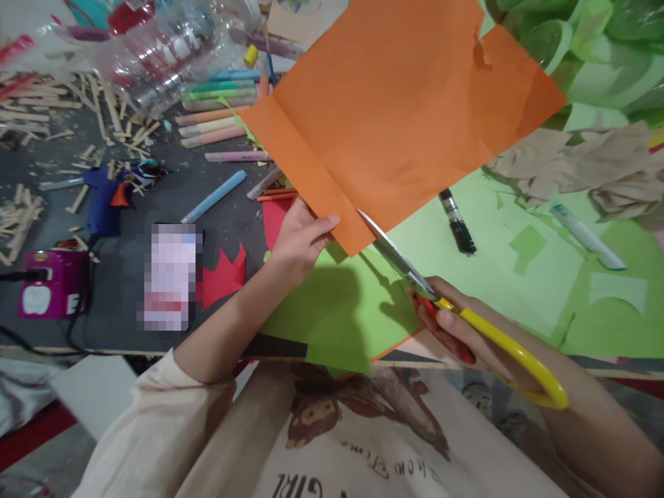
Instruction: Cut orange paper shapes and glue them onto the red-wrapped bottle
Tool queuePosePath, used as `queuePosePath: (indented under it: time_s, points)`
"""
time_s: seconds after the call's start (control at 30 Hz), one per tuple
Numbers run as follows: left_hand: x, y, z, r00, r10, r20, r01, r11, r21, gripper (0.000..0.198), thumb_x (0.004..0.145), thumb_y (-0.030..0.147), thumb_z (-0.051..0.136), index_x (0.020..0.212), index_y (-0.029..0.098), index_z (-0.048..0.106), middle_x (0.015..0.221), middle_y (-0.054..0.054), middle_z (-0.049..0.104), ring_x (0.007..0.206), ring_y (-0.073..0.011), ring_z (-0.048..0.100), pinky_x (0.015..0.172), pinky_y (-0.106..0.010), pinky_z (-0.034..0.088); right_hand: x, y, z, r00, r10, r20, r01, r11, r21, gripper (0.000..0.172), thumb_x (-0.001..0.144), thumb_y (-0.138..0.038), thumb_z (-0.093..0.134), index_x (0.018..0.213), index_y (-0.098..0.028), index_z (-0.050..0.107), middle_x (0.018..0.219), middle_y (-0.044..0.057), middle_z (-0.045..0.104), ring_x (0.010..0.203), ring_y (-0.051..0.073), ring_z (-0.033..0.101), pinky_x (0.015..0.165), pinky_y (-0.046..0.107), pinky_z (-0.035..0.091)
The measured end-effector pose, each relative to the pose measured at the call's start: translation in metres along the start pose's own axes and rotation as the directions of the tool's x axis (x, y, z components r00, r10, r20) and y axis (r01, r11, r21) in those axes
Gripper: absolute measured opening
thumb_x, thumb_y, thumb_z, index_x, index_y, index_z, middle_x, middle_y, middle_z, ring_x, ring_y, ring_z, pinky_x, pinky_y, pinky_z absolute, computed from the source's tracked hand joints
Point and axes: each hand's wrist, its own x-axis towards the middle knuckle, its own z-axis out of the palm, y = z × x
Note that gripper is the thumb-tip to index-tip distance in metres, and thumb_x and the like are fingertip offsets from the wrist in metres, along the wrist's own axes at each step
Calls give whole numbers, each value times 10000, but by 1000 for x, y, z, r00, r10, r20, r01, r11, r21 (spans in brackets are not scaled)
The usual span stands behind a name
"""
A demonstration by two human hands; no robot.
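Note:
A large orange sheet of paper (384, 104) is held up over the table, with a crease running parallel to its left side. My left hand (303, 238) pinches its lower left strip, thumb on top and fingers underneath. In my right hand (456, 315) is a pair of scissors (397, 256) with one yellow and one red handle. The blades reach the lower edge of the orange paper beside the crease, a short way from my left thumb. Below lie light green sheets (529, 277), on which the shadows of my hands fall.
Left of my arm are a phone (170, 277), a blue glue gun (102, 200), a purple box with a cable (53, 283) and red paper (224, 275). Markers (223, 117), wooden sticks (46, 104) and plastic bottles (171, 48) lie farther back. A black marker (457, 223) and crumpled brown paper (575, 166) are on the right.

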Motion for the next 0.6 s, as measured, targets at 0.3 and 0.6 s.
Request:
queuePosePath:
  time_s: [0.3,0.6]
  points:
    - [0,-1,-4,999,6,33,-6,1000,20,537,678,302,754,1166,236,541,1312,-81,643,1263,-283,595,957,-381,567,1,3,-1,1000,-26,-7,25,998,-62,445,961,-662,396,1019,-232,496,655,-44,451,499,84,357,416,224,279]
    - [0,0,-3,998,44,49,-46,998,44,521,705,308,727,1184,233,534,1329,-83,633,1270,-276,595,990,-398,554,2,1,5,998,4,-58,-5,1000,-12,389,967,-610,458,996,-226,510,552,-72,388,420,64,312,369,232,200]
